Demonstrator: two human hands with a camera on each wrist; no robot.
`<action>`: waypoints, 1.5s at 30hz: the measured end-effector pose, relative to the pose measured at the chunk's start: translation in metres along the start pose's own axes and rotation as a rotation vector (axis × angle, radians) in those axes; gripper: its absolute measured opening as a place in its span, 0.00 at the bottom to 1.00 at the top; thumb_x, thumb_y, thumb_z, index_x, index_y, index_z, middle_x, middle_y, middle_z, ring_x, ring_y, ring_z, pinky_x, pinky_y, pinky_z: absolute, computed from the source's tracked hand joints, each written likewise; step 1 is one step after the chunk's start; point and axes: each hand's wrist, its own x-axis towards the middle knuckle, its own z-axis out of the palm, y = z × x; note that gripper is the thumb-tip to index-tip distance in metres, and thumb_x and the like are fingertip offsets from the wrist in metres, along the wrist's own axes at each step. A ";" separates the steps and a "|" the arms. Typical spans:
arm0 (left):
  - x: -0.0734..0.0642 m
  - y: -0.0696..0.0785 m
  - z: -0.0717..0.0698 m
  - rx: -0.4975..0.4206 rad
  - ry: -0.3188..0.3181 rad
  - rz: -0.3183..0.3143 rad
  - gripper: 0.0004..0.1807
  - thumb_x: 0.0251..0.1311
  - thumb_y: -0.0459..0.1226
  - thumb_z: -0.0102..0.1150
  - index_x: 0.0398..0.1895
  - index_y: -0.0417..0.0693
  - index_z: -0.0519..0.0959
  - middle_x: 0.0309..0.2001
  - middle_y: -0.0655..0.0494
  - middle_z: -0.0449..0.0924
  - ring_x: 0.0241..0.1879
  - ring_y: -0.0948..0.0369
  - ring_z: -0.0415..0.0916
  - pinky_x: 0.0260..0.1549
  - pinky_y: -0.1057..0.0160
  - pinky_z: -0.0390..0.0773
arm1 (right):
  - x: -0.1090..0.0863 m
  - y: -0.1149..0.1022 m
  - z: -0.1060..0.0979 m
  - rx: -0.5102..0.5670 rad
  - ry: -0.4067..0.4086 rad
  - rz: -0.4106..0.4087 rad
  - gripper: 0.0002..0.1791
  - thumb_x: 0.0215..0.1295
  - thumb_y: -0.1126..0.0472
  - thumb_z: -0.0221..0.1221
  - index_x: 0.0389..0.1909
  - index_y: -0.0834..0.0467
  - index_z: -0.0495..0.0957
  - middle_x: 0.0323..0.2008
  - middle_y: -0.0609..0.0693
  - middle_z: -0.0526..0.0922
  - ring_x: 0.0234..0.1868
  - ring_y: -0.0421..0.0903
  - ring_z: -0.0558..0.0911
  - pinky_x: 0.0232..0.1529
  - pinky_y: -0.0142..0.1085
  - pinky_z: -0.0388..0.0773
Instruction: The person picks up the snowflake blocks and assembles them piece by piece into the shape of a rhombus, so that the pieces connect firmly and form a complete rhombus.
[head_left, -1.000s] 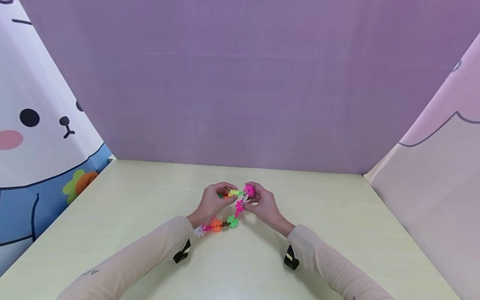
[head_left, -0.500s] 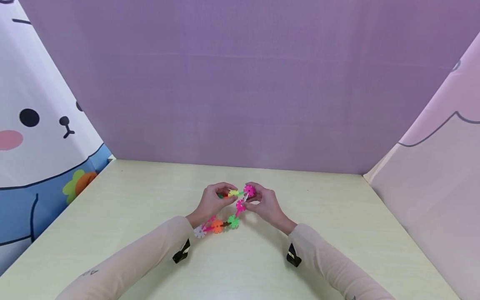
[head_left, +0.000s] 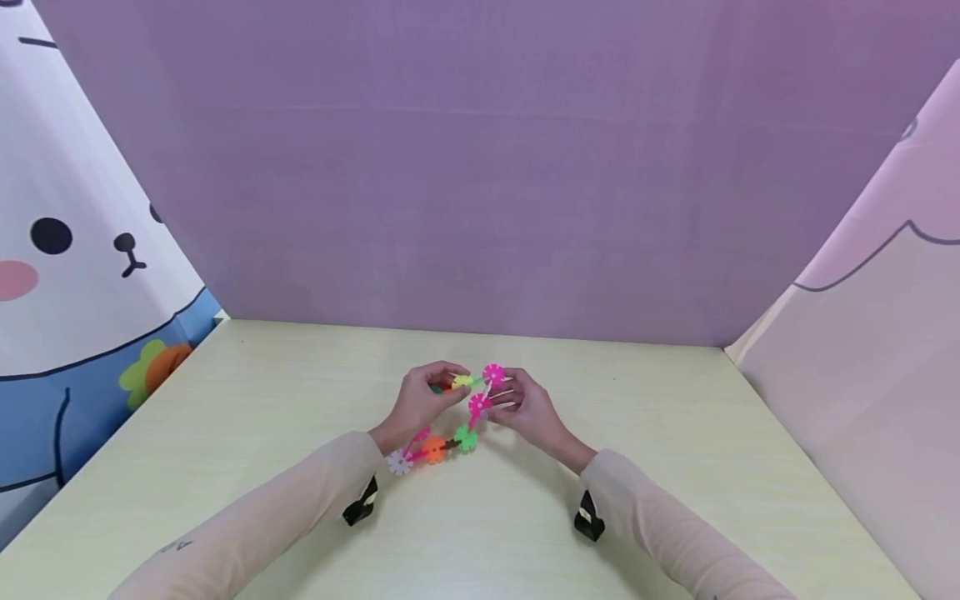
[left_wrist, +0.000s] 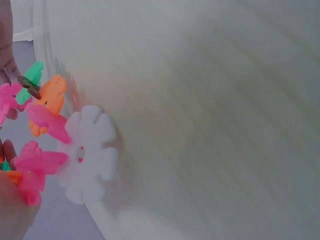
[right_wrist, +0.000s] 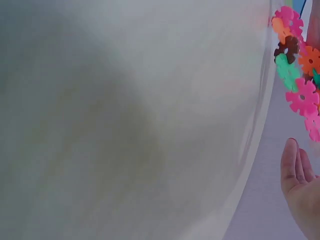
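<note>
A chain of notched, flower-shaped plastic snowflake discs [head_left: 434, 450] curves between the hands in the head view. My left hand [head_left: 420, 402] pinches it by a yellow disc [head_left: 462, 382] between thumb and fingers. Close by on the right, my right hand [head_left: 534, 412] has its fingers beside the pink discs [head_left: 478, 406]. In the right wrist view, the loosely extended fingers of that hand [right_wrist: 302, 195] appear apart from the visible discs. A white disc [left_wrist: 97, 135] forms the near bend of the loop. Part of the chain is hidden behind the left hand.
The pale wooden table [head_left: 675, 467] spreads around both arms. A purple panel [head_left: 480, 167] rises at its back edge. Printed cloths flank it, with a cartoon animal [head_left: 82, 183] at left. Black straps [head_left: 588, 517] hang at the wrists.
The upper pink disc has shifted slightly left and up, out from under the right fingertips, which earlier held it. The left hand's grip looks unchanged, moving only slightly.
</note>
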 end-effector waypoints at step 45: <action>0.014 -0.005 -0.016 -0.017 -0.198 0.032 0.31 0.52 0.26 0.59 0.62 0.47 0.67 0.52 0.41 0.75 0.53 0.49 0.73 0.44 0.61 0.79 | 0.022 0.020 -0.015 -0.051 0.023 -0.043 0.23 0.58 0.70 0.57 0.56 0.63 0.68 0.48 0.64 0.76 0.44 0.56 0.78 0.44 0.34 0.78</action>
